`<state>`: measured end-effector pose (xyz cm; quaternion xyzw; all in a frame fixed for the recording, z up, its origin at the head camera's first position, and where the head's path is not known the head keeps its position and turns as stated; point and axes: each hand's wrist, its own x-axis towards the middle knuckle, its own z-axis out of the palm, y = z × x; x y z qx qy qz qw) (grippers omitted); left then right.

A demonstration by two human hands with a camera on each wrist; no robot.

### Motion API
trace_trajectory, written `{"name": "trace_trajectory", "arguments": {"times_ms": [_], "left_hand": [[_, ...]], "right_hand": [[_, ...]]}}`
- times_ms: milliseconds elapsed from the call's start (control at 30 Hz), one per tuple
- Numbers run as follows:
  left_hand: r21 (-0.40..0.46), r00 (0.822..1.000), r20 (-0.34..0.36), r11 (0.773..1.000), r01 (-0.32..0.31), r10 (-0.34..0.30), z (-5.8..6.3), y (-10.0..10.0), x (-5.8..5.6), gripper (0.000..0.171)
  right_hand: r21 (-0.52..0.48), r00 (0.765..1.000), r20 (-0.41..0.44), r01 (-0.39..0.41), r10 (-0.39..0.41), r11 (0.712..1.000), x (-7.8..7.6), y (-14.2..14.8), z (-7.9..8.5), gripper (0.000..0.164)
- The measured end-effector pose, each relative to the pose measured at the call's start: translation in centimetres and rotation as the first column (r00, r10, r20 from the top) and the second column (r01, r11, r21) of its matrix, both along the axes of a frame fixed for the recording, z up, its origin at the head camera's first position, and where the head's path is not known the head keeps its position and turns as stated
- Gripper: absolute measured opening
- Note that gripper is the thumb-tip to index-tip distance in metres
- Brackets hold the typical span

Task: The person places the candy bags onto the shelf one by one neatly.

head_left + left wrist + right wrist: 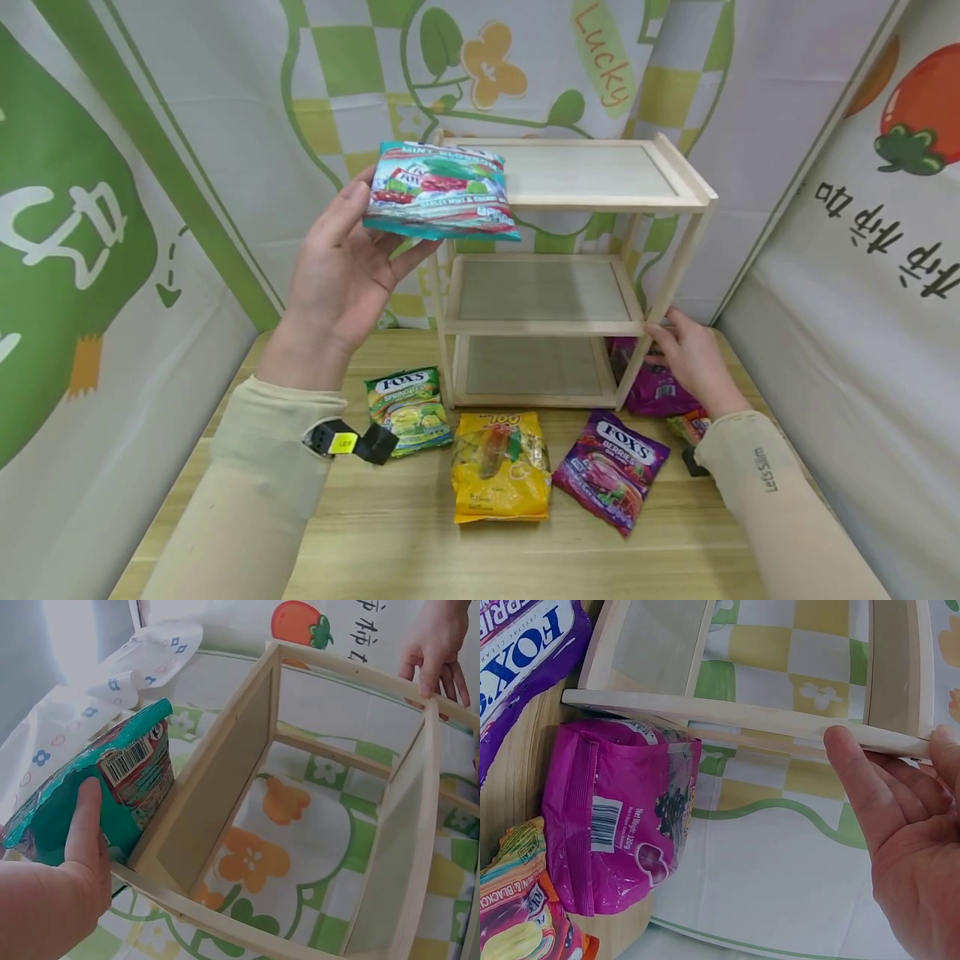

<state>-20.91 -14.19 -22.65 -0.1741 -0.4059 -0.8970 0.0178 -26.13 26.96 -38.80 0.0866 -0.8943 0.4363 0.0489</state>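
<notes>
My left hand holds a teal bag of mint candy up at the left end of the wooden shelf's top board. Thumb and fingers pinch the bag; its barcoded back shows in the left wrist view. At the shelf's right side, my right hand grips the wooden upright near the middle board, thumb and fingers on either side of it. Just below that hand, a magenta candy bag stands beside the shelf, partly hidden by the upright in the head view.
In front of the shelf lie a green candy bag, a yellow candy bag and a purple Fox's bag. An orange, multicoloured bag is at the right. Printed cloth walls enclose the wood-grain table.
</notes>
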Motion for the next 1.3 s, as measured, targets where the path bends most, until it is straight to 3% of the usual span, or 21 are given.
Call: {"name": "trace_trajectory", "arguments": {"times_ms": [467,800,967,1067,1133,1233,1300], "left_hand": [[0.051,0.996,-0.085,0.998,0.028,-0.024,-0.2,0.3,0.2,0.044],[0.007,0.994,-0.009,0.994,-0.109,0.11,0.2,0.7,0.2,0.058],[-0.063,0.982,-0.021,0.98,-0.191,0.19,0.1,1.0,0.2,0.059],[-0.142,0.966,-0.057,0.956,-0.258,0.252,0.1,1.2,0.1,0.056],[-0.21,0.95,-0.083,0.927,-0.312,0.301,0.1,1.4,0.1,0.054],[-0.314,0.922,-0.115,0.867,-0.387,0.37,0.1,1.5,0.1,0.054],[-0.385,0.9,-0.14,0.815,-0.433,0.413,0.1,1.6,0.0,0.054]], "right_hand": [[0.005,1.0,0.009,-0.005,0.004,1.0,0.1,0.1,0.0,0.041],[-0.005,1.0,0.001,-0.003,0.003,1.0,0.0,0.1,-0.1,0.04],[-0.002,1.0,0.0,-0.001,0.001,1.0,0.0,0.1,-0.1,0.039],[-0.005,1.0,-0.003,0.0,0.0,1.0,0.0,0.1,-0.1,0.039],[-0.008,1.0,-0.004,0.0,0.0,1.0,0.0,0.0,-0.1,0.039],[-0.008,1.0,-0.009,0.0,0.0,1.0,0.0,0.0,-0.1,0.039],[-0.003,1.0,-0.009,0.0,0.0,1.0,0.0,0.0,-0.1,0.038]]}}
